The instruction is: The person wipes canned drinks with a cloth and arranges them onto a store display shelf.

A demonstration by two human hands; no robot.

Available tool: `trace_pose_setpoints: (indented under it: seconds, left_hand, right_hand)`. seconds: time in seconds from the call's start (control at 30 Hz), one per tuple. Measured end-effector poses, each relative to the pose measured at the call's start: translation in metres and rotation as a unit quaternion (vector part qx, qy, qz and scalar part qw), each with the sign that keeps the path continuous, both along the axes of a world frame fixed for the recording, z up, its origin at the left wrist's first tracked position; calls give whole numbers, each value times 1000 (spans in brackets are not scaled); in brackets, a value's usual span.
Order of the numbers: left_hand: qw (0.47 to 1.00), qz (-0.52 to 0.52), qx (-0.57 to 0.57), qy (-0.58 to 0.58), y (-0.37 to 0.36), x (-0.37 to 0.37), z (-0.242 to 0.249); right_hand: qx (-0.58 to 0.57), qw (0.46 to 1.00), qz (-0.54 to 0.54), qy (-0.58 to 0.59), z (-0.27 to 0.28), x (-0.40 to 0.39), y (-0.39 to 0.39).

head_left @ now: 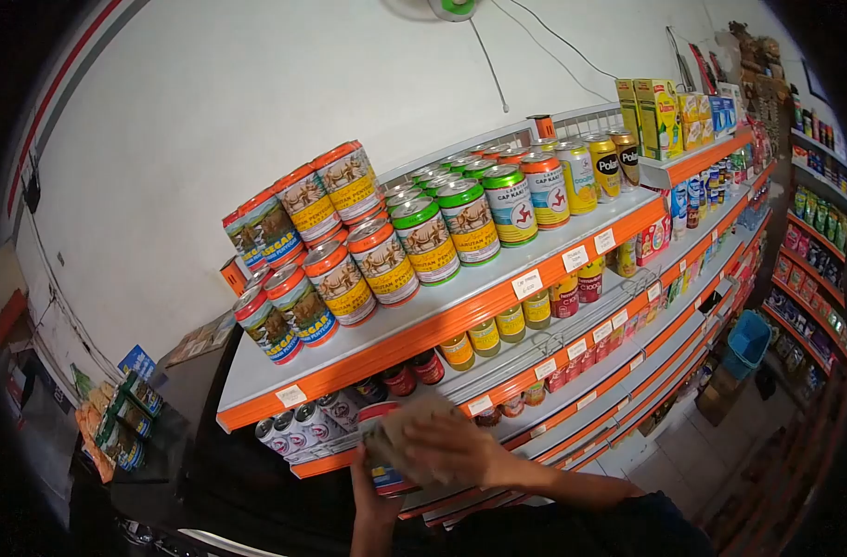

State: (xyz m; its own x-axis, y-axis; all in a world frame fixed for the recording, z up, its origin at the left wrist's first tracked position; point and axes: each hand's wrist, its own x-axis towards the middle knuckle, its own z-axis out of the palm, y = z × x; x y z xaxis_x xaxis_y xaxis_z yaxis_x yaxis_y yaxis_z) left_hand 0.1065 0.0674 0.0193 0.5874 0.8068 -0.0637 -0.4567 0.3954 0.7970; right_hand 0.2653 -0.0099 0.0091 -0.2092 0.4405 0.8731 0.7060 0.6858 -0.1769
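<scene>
In front of the shelf's left end, my left hand (375, 503) is wrapped round a drink can (386, 477) with a red rim and a blue and red lower part. My right hand (460, 453) presses a greyish cloth (412, 422) against the can's side and top. The cloth and hand are smeared by motion and cover much of the can. Above them on the top shelf stand similar cans with a landscape label (300, 304), beside orange-rimmed cans (340, 283) and green-rimmed cans (424, 239).
Stacked cans (345, 179) rise at the top shelf's left end. Orange price rails (470, 327) run along the tiers. Below are white cans (317, 422) and yellow-capped bottles (484, 336). Several more cans (117, 432) stand on a dark counter (182, 436) at left. A blue basket (746, 343) is at right.
</scene>
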Motion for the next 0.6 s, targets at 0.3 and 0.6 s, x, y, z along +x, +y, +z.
trace_pose_setpoints:
  seconds: [0.3,0.6]
  left_hand:
    - [931,-273,54,-235,5,1,-24]
    - [985,-146,-61,-70,21,-6,-33]
  right_hand:
    - [1,1000,2,19,5,-19,-9]
    - [-30,999,38,19,-29,-30,-30]
